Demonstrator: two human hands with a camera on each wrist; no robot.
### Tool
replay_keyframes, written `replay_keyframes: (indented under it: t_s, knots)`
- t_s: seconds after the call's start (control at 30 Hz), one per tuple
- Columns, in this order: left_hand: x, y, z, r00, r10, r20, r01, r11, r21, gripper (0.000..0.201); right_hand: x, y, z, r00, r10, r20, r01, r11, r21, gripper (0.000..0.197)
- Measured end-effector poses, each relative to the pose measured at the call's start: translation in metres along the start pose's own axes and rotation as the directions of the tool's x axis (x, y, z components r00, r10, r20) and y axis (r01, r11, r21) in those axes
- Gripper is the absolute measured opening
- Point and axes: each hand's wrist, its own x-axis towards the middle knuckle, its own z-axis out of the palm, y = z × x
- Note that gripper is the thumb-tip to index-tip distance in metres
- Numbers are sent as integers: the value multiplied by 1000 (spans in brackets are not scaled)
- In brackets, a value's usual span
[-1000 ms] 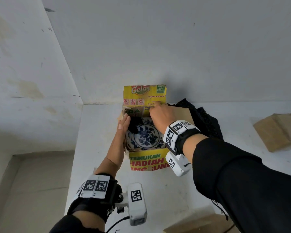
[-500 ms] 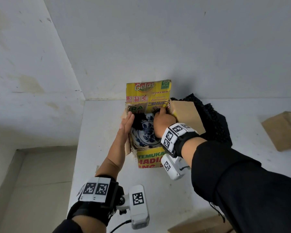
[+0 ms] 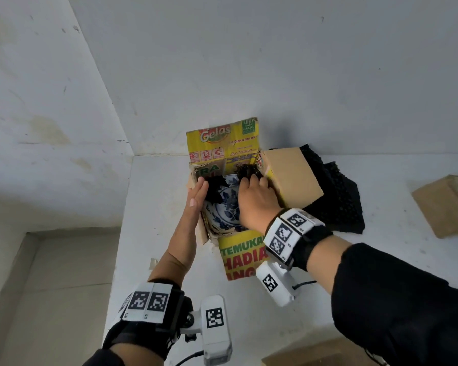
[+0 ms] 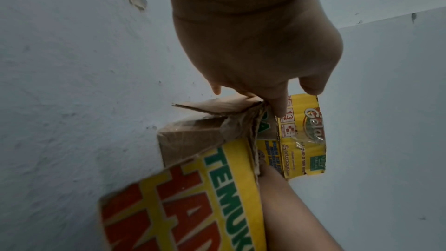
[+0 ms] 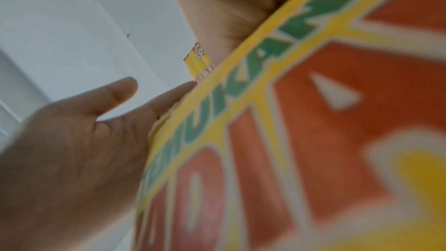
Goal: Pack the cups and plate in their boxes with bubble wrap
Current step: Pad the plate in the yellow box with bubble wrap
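My left hand (image 3: pixel 196 199) lies flat, fingers straight and together, against the yellow box's (image 3: pixel 242 256) near wall. My right hand (image 3: pixel 254 200) reaches inside, fingertips curled on black bubble wrap (image 3: pixel 246 171) just beyond them. The plate (image 3: pixel 224 207) already sits in the box under both hands, only partly padded. I see no cups; more wrap (image 3: pixel 336 196) waits outside.

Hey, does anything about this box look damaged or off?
Yes. The yellow box is torn and frayed along its left wall, near the left hand. The plate inside lies mostly bare, with bubble wrap only partly over it.
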Motion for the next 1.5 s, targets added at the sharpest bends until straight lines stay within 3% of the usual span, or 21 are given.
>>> replay_keyframes:
  t_s: [0.1,0.23,0.43,0.7,0.97,1.1,1.2,1.5]
  knots:
    - [0,4,5,999,1,-41,3,996,94,56,2,7,5,999,7,47,-4,998,-68,92]
    - [1,7,10,998,-3,-57,9,995,100,57,14,6,7,992,59,110,-63,997,38,100]
    - [0,8,6,999,-19,-46,24,993,115,60,28,10,7,994,78,79,-95,966,242,89]
    - [1,5,9,999,-1,-47,8,989,145,70,44,14,0,983,108,150,-142,960,243,75]
    - [1,5,10,998,-3,-60,14,984,179,66,50,12,-5,982,113,148,-141,970,198,97]
    - [1,6,11,998,-12,-69,23,985,169,57,36,10,0,993,113,28,-117,954,277,77]
    - [1,7,13,997,-4,-74,16,986,165,58,27,10,5,994,72,-79,-55,980,194,76]
    - [2,6,14,997,4,-79,12,981,196,58,47,12,0,992,113,61,-125,958,258,91]
